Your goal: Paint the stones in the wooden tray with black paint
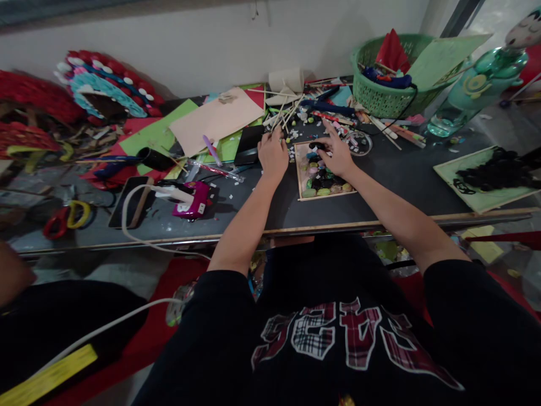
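A shallow wooden-edged frame [300,179] lies on the dark table in front of me, filled with glossy pebble-like pieces in black, green, pink and yellow. Over its upper part is my right hand [337,153], with a black pebble [316,145] between the thumb and a finger while the index finger stretches forward. My left hand [274,155] rests to the left of the frame, its fingers bent down at the near ends of several thin wooden sticks [288,115]. What the left fingertips hold, if anything, is hidden.
A green basket [376,93] and a teal bottle [454,101] stand back right. A pale board [448,172] carries black pieces at right. Paper sheets [211,121], a magenta power adapter [192,200], a phone [129,203] and scissors [67,217] lie left. Another person sits at far left.
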A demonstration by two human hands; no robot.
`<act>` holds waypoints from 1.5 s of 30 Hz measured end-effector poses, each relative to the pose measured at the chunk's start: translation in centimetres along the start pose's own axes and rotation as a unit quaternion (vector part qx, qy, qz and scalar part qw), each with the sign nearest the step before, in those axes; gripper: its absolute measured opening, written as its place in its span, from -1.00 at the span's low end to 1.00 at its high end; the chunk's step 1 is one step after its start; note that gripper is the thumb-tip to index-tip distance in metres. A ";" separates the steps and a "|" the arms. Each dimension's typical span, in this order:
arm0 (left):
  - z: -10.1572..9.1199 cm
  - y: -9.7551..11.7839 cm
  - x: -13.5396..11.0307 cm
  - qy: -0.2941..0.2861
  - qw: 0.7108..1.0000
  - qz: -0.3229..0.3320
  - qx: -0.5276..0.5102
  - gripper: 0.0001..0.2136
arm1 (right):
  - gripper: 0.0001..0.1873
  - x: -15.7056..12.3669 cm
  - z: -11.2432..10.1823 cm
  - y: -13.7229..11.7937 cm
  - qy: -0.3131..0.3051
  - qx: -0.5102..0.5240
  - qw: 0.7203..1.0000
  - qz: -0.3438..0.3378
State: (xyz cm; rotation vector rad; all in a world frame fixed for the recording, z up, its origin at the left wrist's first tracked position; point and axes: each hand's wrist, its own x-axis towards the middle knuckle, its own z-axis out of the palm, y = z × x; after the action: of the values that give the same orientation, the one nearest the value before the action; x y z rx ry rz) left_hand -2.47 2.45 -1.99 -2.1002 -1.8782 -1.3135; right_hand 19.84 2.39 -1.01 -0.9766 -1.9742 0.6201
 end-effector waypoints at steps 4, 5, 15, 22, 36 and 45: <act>-0.5 1.8 -0.4 -0.046 0.983 0.175 -0.011 -0.50 | 0.00 0.1 0.2 0.4 0.009 0.010 1.000 0.003; -0.4 2.2 -0.6 -0.059 0.976 0.207 -0.006 -0.52 | 0.02 0.2 0.2 0.5 0.009 0.015 1.000 0.005; -0.3 3.2 -1.1 -0.031 0.964 0.261 0.025 -0.61 | -0.05 -0.1 -0.2 -0.9 -0.006 -0.033 0.999 0.010; -0.5 2.9 -0.9 -0.066 0.968 0.242 0.010 -0.55 | 0.02 -0.1 -0.1 -0.6 0.017 0.007 1.000 0.022; -1.7 2.3 -0.1 -0.009 0.999 0.042 0.024 -0.56 | 0.04 0.8 0.6 0.1 0.009 0.121 0.989 0.089; 0.0 3.5 -0.9 -0.112 0.966 0.107 -0.205 -0.32 | 0.25 0.2 1.2 1.2 -0.041 0.193 0.973 0.120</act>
State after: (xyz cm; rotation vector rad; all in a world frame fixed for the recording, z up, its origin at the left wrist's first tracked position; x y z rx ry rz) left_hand 0.47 0.81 -0.82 -2.6657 -1.4803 -1.5758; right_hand 19.30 3.22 -2.41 -0.9605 -1.7245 1.1488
